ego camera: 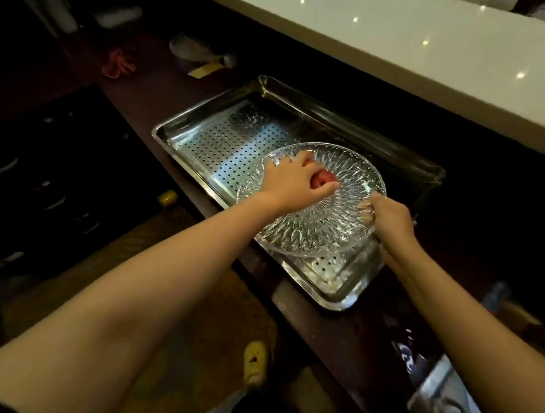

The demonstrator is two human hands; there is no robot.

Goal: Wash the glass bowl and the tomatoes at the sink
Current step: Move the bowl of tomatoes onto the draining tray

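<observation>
The left-hand grip [293, 182] curls round a red tomato [325, 178] in the ribbed clear glass bowl [321, 228] while the right-hand grip [391, 218] holds its rim, seemingly mid-rinse, next needing running water.

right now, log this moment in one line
left hand: grips tomato | right hand: holds glass bowl rim | glass bowl: over perforated tray, tomato inside

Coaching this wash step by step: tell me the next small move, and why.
Probably lift the tomato out of the glass bowl with the left hand, which curls round it, while the right hand grips the rim, steadying the bowl above the perforated tray.
</observation>
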